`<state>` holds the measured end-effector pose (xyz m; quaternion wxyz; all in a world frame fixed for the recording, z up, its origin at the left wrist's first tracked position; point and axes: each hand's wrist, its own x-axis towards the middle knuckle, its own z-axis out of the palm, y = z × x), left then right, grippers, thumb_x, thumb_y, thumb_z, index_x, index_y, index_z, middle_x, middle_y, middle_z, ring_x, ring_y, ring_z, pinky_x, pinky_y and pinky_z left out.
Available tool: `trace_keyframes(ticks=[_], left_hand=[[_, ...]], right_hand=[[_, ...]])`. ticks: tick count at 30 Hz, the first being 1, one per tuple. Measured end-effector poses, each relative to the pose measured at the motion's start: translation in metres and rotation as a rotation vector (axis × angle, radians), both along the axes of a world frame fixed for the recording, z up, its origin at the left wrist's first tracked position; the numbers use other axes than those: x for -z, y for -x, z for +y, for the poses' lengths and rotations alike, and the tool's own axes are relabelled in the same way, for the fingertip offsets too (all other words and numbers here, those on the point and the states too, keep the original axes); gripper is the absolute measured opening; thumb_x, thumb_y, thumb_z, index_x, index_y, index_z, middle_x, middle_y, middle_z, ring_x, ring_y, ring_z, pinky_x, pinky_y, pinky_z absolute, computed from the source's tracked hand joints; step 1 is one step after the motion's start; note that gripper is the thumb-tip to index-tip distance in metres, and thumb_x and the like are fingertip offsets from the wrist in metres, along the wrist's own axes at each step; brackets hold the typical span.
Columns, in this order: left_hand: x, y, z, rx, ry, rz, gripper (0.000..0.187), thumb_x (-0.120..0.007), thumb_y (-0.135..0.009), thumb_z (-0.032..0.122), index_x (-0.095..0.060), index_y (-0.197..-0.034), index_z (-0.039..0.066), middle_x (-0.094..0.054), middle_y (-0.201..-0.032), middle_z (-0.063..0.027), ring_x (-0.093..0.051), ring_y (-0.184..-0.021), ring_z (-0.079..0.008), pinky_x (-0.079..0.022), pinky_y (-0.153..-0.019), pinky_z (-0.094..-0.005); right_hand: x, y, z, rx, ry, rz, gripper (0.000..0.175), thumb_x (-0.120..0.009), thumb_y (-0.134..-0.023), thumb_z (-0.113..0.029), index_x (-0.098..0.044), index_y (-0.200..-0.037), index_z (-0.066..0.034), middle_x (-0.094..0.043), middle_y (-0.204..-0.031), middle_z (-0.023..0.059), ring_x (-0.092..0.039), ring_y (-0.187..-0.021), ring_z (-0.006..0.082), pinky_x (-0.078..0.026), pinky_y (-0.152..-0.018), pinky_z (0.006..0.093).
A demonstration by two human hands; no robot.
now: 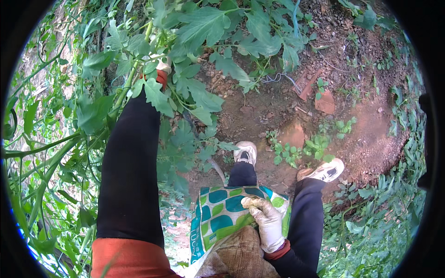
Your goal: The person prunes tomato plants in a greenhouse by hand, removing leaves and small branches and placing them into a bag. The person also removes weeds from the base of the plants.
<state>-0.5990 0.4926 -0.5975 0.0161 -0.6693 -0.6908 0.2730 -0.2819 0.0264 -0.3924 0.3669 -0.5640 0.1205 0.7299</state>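
Note:
My left arm stretches forward in a black sleeve with an orange-red cuff. At its end my left hand (164, 65), in a pale glove, sits among tomato leaves (205, 26) beside a green stem (130, 78). Leaves hide most of that hand, so its grip does not show. My right hand (266, 222) wears a whitish glove with stained fingertips. It hovers over a printed bag (219, 208) at my waist, fingers bent and tips close together; whether something small is between them is unclear. Brown stained cloth (240, 255) lies against the bag, which bears writing.
My white shoes (245, 152) stand on bare soil (250, 118). Ahead lie broken brick pieces (325, 101), a flat stone (292, 133), tangled twine (278, 78) and small weeds (318, 144). Dense vines (48, 166) line the left; more foliage (365, 222) fills the lower right.

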Motion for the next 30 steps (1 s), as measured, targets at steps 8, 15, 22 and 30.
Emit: trace_keyframes(ticks=[8, 15, 22, 30], left_hand=[[-0.006, -0.128, -0.159, 0.632, 0.373, 0.237, 0.024, -0.052, -0.085, 0.03, -0.064, -0.09, 0.01, -0.067, -0.088, -0.0072, -0.063, -0.079, -0.0262, -0.05, -0.071, -0.0389], [-0.07, -0.279, -0.298, 0.852, 0.657, -0.633, 0.016, -0.053, -0.076, 0.01, -0.056, -0.091, 0.009, -0.057, -0.096, -0.0105, -0.06, -0.079, -0.0256, -0.05, -0.062, -0.0374], [-0.005, -0.326, -0.202, 0.544, -0.072, -0.57, 0.021, -0.05, -0.082, 0.011, -0.059, -0.099, 0.004, -0.063, -0.086, -0.0167, -0.064, -0.076, -0.0305, -0.051, -0.06, -0.0401], [0.003, -0.33, -0.17, 0.394, 0.109, -0.441, 0.02, -0.051, -0.081, 0.018, -0.063, -0.089, 0.005, -0.067, -0.085, -0.0156, -0.065, -0.08, -0.0331, -0.051, -0.071, -0.0413]], right_hand=[[-0.002, -0.004, 0.001, 0.071, 0.005, 0.032, 0.019, -0.054, -0.087, 0.003, -0.065, -0.103, -0.0007, -0.064, -0.103, 0.0045, -0.058, -0.092, 0.0109, -0.044, -0.083, 0.0225], [-0.002, -0.014, -0.006, 0.191, -0.024, 0.076, 0.02, -0.053, -0.089, 0.003, -0.063, -0.105, 0.001, -0.064, -0.106, 0.0057, -0.058, -0.095, 0.0114, -0.043, -0.087, 0.0234], [-0.002, -0.022, -0.014, 0.226, -0.066, 0.063, 0.02, -0.051, -0.089, 0.004, -0.062, -0.105, 0.0025, -0.064, -0.106, 0.0074, -0.057, -0.097, 0.013, -0.043, -0.088, 0.0246], [-0.007, -0.031, -0.011, 0.307, -0.067, 0.081, 0.018, -0.052, -0.089, 0.002, -0.063, -0.104, 0.0026, -0.064, -0.104, 0.0077, -0.058, -0.096, 0.0141, -0.043, -0.089, 0.0261]])
